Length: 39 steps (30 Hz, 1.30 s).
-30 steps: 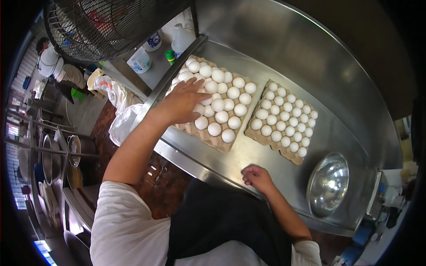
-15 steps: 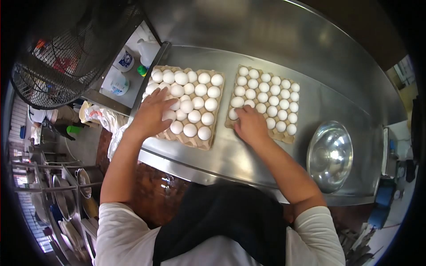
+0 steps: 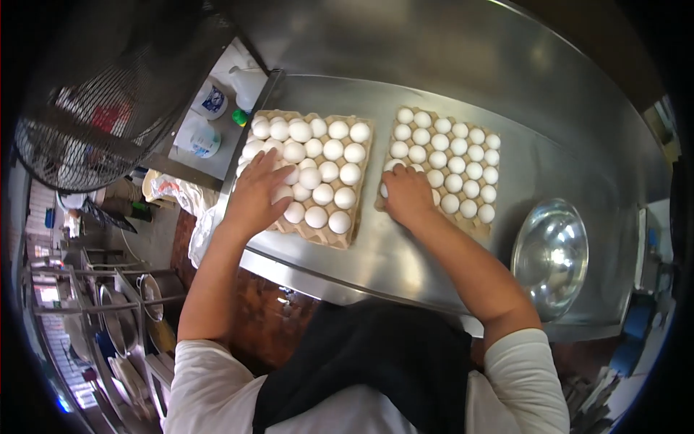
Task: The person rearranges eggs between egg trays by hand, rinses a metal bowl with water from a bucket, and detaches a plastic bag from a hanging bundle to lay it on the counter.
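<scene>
Left hand, loosely spread, rests over eggs in the eleven-o'clock carton. Right hand curls over the one-o'clock carton's eight-o'clock corner, grip hidden. Steel bowl sits at two on the bench.

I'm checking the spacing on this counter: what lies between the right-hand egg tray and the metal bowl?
Between the egg tray and the metal bowl there is only bare steel counter, seen in the head view.
</scene>
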Motion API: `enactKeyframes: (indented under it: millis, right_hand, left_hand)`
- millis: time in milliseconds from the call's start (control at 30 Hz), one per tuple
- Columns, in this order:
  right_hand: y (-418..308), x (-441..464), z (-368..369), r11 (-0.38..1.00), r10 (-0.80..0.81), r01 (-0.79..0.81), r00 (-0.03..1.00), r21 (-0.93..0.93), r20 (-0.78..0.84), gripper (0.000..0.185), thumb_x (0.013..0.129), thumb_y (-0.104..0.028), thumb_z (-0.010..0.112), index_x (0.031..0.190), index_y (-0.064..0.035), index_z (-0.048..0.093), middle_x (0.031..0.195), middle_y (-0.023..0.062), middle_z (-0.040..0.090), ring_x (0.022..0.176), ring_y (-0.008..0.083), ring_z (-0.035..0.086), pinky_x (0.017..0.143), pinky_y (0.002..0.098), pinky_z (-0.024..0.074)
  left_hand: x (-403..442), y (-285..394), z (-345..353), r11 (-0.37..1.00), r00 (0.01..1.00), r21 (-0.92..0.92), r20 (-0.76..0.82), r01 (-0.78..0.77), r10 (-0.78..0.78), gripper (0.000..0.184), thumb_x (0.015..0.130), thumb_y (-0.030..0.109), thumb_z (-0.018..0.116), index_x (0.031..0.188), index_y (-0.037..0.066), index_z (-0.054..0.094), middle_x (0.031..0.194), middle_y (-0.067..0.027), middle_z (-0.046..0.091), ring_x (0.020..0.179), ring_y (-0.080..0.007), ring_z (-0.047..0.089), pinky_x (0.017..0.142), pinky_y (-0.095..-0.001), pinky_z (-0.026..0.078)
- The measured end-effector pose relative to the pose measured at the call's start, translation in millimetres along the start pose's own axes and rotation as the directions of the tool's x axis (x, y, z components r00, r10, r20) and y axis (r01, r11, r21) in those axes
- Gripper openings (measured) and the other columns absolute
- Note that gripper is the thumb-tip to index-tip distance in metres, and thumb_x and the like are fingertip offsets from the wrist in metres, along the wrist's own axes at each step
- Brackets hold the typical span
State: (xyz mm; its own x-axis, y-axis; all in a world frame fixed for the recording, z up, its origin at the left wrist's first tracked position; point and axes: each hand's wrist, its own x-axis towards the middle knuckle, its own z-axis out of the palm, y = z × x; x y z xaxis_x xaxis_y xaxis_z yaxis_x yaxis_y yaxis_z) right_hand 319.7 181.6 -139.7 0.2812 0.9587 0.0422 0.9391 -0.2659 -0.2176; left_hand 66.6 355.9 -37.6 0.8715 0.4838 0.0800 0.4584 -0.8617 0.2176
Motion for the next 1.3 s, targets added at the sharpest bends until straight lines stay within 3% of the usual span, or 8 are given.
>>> enactKeyframes:
  millis: [100, 200, 433, 567, 867, 1167, 1267, 1300]
  right_hand:
    - [1.0, -2.8, 7.3, 0.999, 0.027, -0.025, 0.998, 0.035, -0.048, 0.02, 0.083, -0.009, 0.062, 0.102, -0.0064, 0.066, 0.103, 0.0112, 0.064, 0.1, 0.0278, 0.063, 0.085, 0.0444, 0.0493]
    - [2.6, -5.4, 17.6, 0.993, 0.071, -0.061, 0.992, 0.102, -0.102, 0.033, 0.072, -0.015, 0.077, 0.102, -0.0088, 0.065, 0.103, 0.0096, 0.062, 0.102, 0.0276, 0.061, 0.084, 0.0437, 0.048]
    - [4.8, -11.5, 31.5, 0.982, 0.123, -0.071, 0.942, 0.173, -0.312, 0.019, 0.079, -0.013, 0.066, 0.097, -0.0101, 0.065, 0.096, 0.007, 0.062, 0.094, 0.0252, 0.061, 0.08, 0.042, 0.046]
    - [6.1, -14.4, 33.2, 0.964, 0.153, -0.061, 0.924, 0.258, -0.352, 0.015, 0.079, -0.014, 0.067, 0.093, -0.0095, 0.066, 0.093, 0.0065, 0.062, 0.093, 0.0248, 0.061, 0.08, 0.0405, 0.0461]
    - [8.8, -13.4, 38.0, 0.964, 0.154, -0.061, 0.921, 0.261, -0.357, 0.014, 0.078, -0.015, 0.068, 0.092, -0.0097, 0.065, 0.093, 0.0068, 0.062, 0.092, 0.0249, 0.061, 0.079, 0.0411, 0.048]
    - [13.9, -16.0, 28.0, 0.925, 0.153, -0.034, 0.945, 0.378, -0.29, 0.027, 0.071, -0.014, 0.074, 0.097, -0.0106, 0.067, 0.095, 0.0086, 0.062, 0.096, 0.0292, 0.061, 0.083, 0.0452, 0.0478]
    - [14.5, -15.6, 26.0, 0.928, 0.146, -0.015, 0.934, 0.373, -0.325, 0.021, 0.073, -0.01, 0.071, 0.094, -0.0099, 0.066, 0.095, 0.0087, 0.063, 0.094, 0.0284, 0.062, 0.082, 0.0441, 0.0485]
    - [14.7, -15.9, 21.8, 0.926, 0.145, -0.019, 0.94, 0.377, -0.31, 0.022, 0.073, -0.011, 0.071, 0.094, -0.0095, 0.066, 0.096, 0.009, 0.063, 0.094, 0.0292, 0.062, 0.082, 0.0442, 0.0489]
  left_hand:
    - [0.2, 2.7, -0.6, 1.0, 1.0, 0.004, 0.008, -0.009, 0.009, 0.058, 0.075, 0.014, 0.078, 0.131, 0.011, 0.063, 0.152, -0.0238, 0.043, 0.141, -0.0457, 0.038, 0.116, -0.049, 0.033]
    - [0.9, 5.5, 3.6, 0.999, 1.0, 0.035, -0.004, -0.016, 0.016, 0.059, 0.074, 0.014, 0.079, 0.131, 0.012, 0.064, 0.149, -0.0249, 0.044, 0.139, -0.0465, 0.04, 0.115, -0.0498, 0.035]
    - [1.0, 13.4, 8.0, 0.999, 1.0, 0.041, -0.003, 0.002, -0.002, 0.057, 0.077, 0.007, 0.076, 0.132, 0.008, 0.061, 0.148, -0.0242, 0.046, 0.137, -0.0458, 0.042, 0.112, -0.0486, 0.038]
    - [2.3, 15.9, 8.8, 0.996, 0.999, 0.083, 0.043, -0.01, 0.006, 0.056, 0.08, 0.007, 0.074, 0.134, 0.007, 0.059, 0.148, -0.0236, 0.046, 0.136, -0.0433, 0.044, 0.111, -0.0475, 0.039]
    - [1.5, 18.9, 8.5, 0.994, 0.995, 0.084, 0.065, 0.076, -0.082, 0.059, 0.08, 0.005, 0.072, 0.137, 0.009, 0.058, 0.151, -0.0214, 0.045, 0.14, -0.0379, 0.043, 0.114, -0.0443, 0.037]
    - [1.1, 17.7, 10.0, 0.999, 1.0, 0.023, 0.007, 0.023, -0.023, 0.056, 0.079, 0.008, 0.075, 0.133, 0.009, 0.06, 0.143, -0.0244, 0.05, 0.132, -0.0434, 0.048, 0.109, -0.0463, 0.042]
    - [0.2, 14.4, 9.3, 1.0, 1.0, 0.011, 0.014, 0.028, -0.028, 0.057, 0.08, 0.01, 0.075, 0.135, 0.011, 0.06, 0.149, -0.0233, 0.046, 0.136, -0.0407, 0.046, 0.112, -0.0453, 0.039]
    - [0.0, 15.7, 9.8, 1.0, 0.999, 0.015, -0.039, 0.015, -0.015, 0.054, 0.077, 0.011, 0.077, 0.129, 0.011, 0.064, 0.143, -0.0245, 0.051, 0.132, -0.0443, 0.048, 0.108, -0.0471, 0.043]
